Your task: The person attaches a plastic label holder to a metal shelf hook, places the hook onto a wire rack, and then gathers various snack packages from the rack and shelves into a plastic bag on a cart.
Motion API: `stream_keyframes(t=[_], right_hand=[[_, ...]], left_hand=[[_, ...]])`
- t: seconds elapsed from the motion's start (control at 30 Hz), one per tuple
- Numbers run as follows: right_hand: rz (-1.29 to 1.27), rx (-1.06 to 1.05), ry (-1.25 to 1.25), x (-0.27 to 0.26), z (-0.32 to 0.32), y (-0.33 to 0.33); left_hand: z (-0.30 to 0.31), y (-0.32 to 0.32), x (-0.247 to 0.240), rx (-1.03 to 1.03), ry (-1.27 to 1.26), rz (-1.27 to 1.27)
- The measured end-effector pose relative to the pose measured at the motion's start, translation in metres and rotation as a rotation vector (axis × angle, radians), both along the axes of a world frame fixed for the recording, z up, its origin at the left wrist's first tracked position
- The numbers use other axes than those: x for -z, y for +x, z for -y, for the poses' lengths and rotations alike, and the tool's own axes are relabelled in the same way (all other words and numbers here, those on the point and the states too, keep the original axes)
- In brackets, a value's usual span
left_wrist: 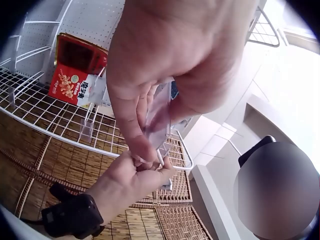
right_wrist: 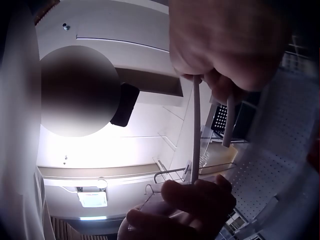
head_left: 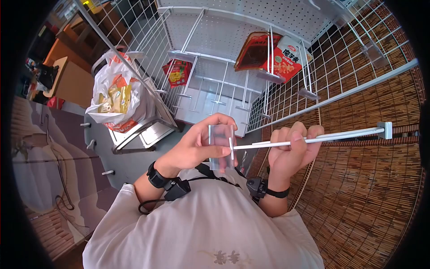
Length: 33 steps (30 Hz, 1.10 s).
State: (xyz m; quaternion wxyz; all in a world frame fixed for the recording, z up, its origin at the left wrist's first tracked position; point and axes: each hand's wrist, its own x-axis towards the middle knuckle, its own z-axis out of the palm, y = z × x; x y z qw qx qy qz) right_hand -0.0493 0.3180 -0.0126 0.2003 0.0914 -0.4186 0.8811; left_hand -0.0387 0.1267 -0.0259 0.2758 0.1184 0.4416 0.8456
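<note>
In front of the chest, my left hand (head_left: pixel 197 143) pinches a clear plastic label holder (head_left: pixel 217 159), its thumb lying across the front. The holder sits at the thin end of a white wire display hook (head_left: pixel 345 135). My right hand (head_left: pixel 290 151) grips the hook's rods partway along, thumb on top. Beyond that fist the rods run out to a small metal bracket (head_left: pixel 385 130). In the right wrist view, one long rod (right_wrist: pixel 196 130) spans between the hands, and a shorter rod end (right_wrist: pixel 228 122) shows below the right fist.
A wire-grid display rack (head_left: pixel 349 80) with more hooks stands ahead. Red snack packs (head_left: pixel 286 60) hang at its right, a smaller red packet (head_left: pixel 178 73) at its left. A white plastic bag (head_left: pixel 101 96) of packets rests on a metal-topped cart (head_left: pixel 143 134). Woven blinds (head_left: pixel 358 193) cover the right side.
</note>
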Motion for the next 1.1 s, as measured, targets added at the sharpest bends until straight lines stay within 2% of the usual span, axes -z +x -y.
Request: stream_keyframes(t=[0.07, 0.5, 0.6, 0.67, 0.8, 0.87, 1.0, 1.1], right_hand=[[0.006, 0.001, -0.010, 0.000, 0.001, -0.001], [0.059, 0.061, -0.039, -0.003, -0.004, 0.006], [0.060, 0.069, -0.024, -0.004, -0.005, 0.008], [0.056, 0.075, -0.007, -0.003, -0.005, 0.010], [-0.084, 0.030, 0.066, 0.000, -0.008, 0.013], [-0.118, -0.002, 0.057, 0.000, -0.010, 0.013], [-0.049, 0.000, -0.016, -0.002, -0.010, 0.012], [-0.003, 0.000, -0.048, -0.001, -0.013, 0.010]], left_hand=[[0.000, 0.000, 0.002, 0.025, 0.084, 0.052], [-0.010, 0.009, -0.004, 0.013, 0.166, 0.086], [-0.013, 0.010, -0.006, -0.002, 0.156, 0.084], [-0.014, 0.011, -0.006, -0.035, 0.026, 0.129], [-0.016, 0.011, 0.000, -0.056, -0.071, 0.138], [-0.017, 0.012, 0.004, -0.060, 0.030, 0.112], [-0.018, 0.012, 0.010, -0.061, 0.066, 0.062], [-0.019, 0.014, 0.008, -0.051, 0.098, 0.116]])
